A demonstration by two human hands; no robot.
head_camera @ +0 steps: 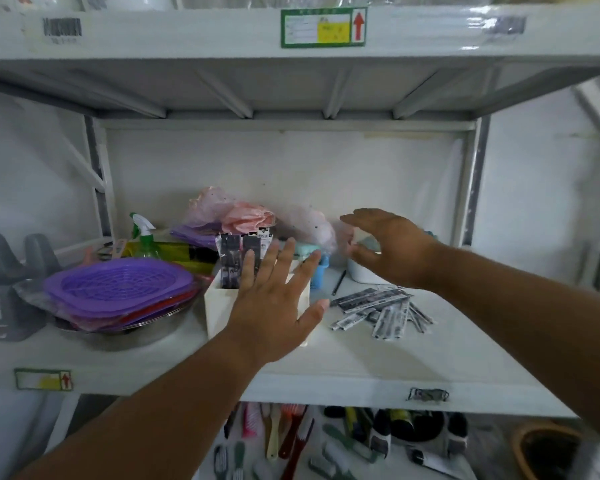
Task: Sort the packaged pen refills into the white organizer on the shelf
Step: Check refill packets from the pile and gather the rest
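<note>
Both hands, left hand (274, 306) and right hand (392, 247), hover with fingers spread, holding nothing; a careless sweep at center frame may topple the white organizer (219, 306) or scatter the refill packs (378, 310).

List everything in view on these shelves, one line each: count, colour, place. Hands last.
organizer: one, white, middle of the shelf, behind the left hand.
refill packs in the organizer: a few, black and grey, standing upright.
loose refill packs: a pile, grey and black, lying flat right of the organizer.
baskets: a stack, purple over red, left, on a metal bowl.
spray bottle: one, green with a white top, back left.
tub: one, white, back right.
pen: one, dark, beside the tub.
brushes and combs: many, mixed colours, lower shelf.
left hand: open, before the organizer.
right hand: open, above the tub.
</note>
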